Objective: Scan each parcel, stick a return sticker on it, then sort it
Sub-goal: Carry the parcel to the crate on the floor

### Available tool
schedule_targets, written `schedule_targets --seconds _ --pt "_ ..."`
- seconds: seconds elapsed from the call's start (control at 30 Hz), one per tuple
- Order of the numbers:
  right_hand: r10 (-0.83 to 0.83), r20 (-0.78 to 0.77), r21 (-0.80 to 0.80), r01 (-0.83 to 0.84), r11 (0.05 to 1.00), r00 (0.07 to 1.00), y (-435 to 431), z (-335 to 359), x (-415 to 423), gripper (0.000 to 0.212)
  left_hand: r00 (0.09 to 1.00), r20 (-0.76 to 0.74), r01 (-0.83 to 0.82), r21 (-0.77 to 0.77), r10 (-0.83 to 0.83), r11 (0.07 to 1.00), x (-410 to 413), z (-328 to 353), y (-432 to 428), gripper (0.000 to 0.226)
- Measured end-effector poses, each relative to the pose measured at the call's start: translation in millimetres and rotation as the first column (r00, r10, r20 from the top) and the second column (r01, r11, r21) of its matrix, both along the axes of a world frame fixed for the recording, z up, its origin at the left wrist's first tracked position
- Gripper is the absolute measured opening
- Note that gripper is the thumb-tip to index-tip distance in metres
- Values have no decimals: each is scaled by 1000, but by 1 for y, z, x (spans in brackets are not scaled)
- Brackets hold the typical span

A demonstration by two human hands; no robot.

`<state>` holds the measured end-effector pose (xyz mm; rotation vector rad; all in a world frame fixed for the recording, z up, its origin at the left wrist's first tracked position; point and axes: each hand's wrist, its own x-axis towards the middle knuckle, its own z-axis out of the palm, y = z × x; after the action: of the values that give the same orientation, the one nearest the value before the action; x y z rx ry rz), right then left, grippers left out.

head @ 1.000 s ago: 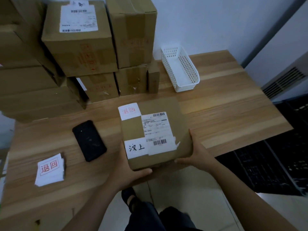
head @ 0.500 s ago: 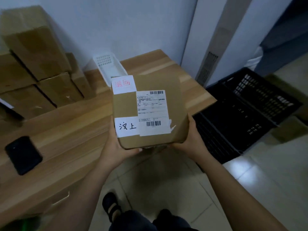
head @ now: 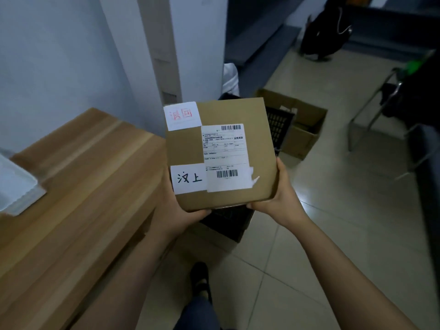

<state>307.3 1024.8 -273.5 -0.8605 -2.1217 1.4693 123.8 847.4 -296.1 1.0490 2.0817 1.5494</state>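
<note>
A parcel [head: 221, 153], return sticker [head: 182, 115] on top, hangs in the air beside the surface [head: 83, 186] above a black crate [head: 228, 222], left grip [head: 177, 210] and right grip [head: 278, 197] clasping its near corners; so shallow a hold could let it tip and fall.

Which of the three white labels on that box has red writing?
The return sticker at the parcel's far-left corner; the handwritten label and the shipping label carry black text.

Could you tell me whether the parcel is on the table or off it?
Off: left hand and right hand hold parcel beyond the table.
</note>
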Motion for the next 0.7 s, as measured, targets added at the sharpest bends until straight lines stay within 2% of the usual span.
schedule_targets --seconds 0.13,0.27,0.37,0.57,0.7 --pt "-92 33 24 92 995 995 48 -4 -2 129 998 9 63 -8 -62 998 -12 0 59 115" --pt "-156 43 48 154 987 987 102 -3 -18 129 991 26 132 -7 -132 991 -39 -4 122 132" --pt "-191 58 47 189 981 980 139 -1 -32 131 985 60 162 -6 -162 987 -59 -4 164 135" --pt "-217 78 51 214 976 973 199 -6 -47 133 980 89 183 -43 -179 982 -79 -4 225 135" --pt "-177 112 44 173 984 978 241 -15 -55 134 980 117 166 -60 -159 984 -82 -11 257 134"
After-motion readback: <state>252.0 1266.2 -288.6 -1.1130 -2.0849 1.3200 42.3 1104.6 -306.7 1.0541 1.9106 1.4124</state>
